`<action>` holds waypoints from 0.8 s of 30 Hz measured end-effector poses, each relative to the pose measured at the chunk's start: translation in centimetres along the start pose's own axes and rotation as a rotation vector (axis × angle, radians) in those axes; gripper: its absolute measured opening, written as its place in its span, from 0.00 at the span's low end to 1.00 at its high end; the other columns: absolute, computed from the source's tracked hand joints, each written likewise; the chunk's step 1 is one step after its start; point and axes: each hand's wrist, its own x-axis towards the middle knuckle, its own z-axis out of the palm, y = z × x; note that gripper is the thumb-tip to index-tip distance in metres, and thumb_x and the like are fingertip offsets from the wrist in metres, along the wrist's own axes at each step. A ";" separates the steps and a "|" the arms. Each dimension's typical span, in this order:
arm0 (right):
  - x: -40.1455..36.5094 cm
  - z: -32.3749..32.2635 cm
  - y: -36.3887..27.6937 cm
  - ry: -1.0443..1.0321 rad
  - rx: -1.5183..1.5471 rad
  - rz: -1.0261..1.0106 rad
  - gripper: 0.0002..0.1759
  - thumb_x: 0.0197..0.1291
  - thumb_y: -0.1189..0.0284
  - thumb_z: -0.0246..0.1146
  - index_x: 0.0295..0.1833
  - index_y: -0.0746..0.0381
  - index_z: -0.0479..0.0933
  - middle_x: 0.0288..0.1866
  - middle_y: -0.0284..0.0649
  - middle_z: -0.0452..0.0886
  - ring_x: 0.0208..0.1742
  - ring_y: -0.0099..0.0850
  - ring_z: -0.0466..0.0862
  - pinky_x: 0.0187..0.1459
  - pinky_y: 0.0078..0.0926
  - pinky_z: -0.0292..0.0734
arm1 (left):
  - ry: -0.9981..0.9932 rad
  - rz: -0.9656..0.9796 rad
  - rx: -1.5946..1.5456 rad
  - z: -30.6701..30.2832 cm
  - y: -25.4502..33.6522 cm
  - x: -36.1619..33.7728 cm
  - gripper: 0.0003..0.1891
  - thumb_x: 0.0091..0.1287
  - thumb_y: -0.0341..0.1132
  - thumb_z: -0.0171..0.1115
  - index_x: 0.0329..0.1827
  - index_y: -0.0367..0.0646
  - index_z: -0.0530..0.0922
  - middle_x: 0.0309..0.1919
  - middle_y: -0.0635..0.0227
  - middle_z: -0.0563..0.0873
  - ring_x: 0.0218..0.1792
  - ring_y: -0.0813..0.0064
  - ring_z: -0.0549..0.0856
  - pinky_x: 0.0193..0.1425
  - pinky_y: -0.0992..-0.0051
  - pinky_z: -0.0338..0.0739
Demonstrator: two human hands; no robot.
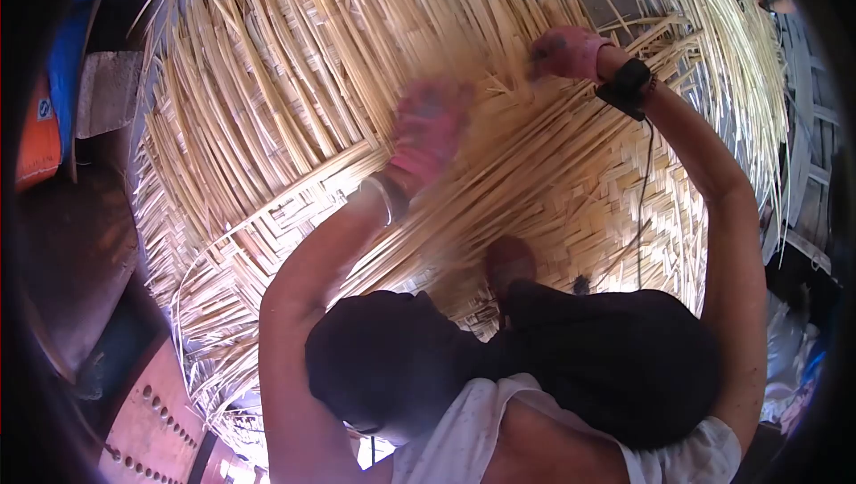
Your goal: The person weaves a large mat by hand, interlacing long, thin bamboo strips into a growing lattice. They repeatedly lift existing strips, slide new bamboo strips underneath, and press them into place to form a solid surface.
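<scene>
A large mat woven from pale split-bamboo strips [294, 203] spreads beneath me, with long loose strip ends [267, 65] fanning out at the far side. My left hand [430, 127], in a pink glove, is over the middle of the mat, smeared by motion, so its fingers do not show clearly. Farther right, my right hand [571, 53], also in a pink glove, is curled closed among the strips at the upper edge of the weave. A diagonal band of strips [499, 176] runs below both hands, partly blurred.
My foot [511, 261] rests on the woven part. A dark device [629, 82] with a cable is strapped to my right wrist. At the left are an orange object [40, 132] and a reddish panel with holes [156, 417]. Grey slats [816, 127] stand at the right.
</scene>
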 end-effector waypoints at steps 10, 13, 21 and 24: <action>-1.2 -0.3 1.6 -0.198 0.177 0.202 0.13 0.46 0.62 0.65 0.33 0.60 0.81 0.29 0.41 0.82 0.32 0.36 0.83 0.36 0.31 0.76 | -0.156 0.086 0.081 -4.1 0.4 2.4 0.23 0.57 0.37 0.57 0.58 0.56 0.69 0.49 0.63 0.74 0.52 0.59 0.73 0.55 0.62 0.68; -3.4 -2.1 2.2 -0.124 0.158 0.164 0.14 0.45 0.63 0.64 0.34 0.62 0.82 0.30 0.40 0.83 0.31 0.31 0.83 0.34 0.27 0.77 | -0.154 0.201 -0.327 -2.4 1.2 5.4 0.24 0.57 0.36 0.57 0.59 0.51 0.69 0.49 0.61 0.77 0.50 0.58 0.76 0.54 0.63 0.71; -1.9 -2.5 7.3 0.112 0.208 0.207 0.25 0.42 0.56 0.68 0.41 0.63 0.79 0.38 0.45 0.81 0.40 0.39 0.81 0.43 0.30 0.74 | -0.502 0.058 -0.470 1.0 6.2 13.7 0.19 0.57 0.37 0.59 0.52 0.43 0.74 0.44 0.52 0.81 0.44 0.53 0.81 0.49 0.62 0.75; -0.3 -0.5 9.5 0.250 0.147 0.227 0.25 0.41 0.55 0.69 0.39 0.65 0.78 0.36 0.47 0.81 0.39 0.40 0.80 0.43 0.32 0.73 | -0.536 -0.013 -0.446 -0.5 7.1 14.2 0.15 0.58 0.41 0.60 0.42 0.40 0.78 0.35 0.53 0.82 0.39 0.53 0.81 0.46 0.62 0.76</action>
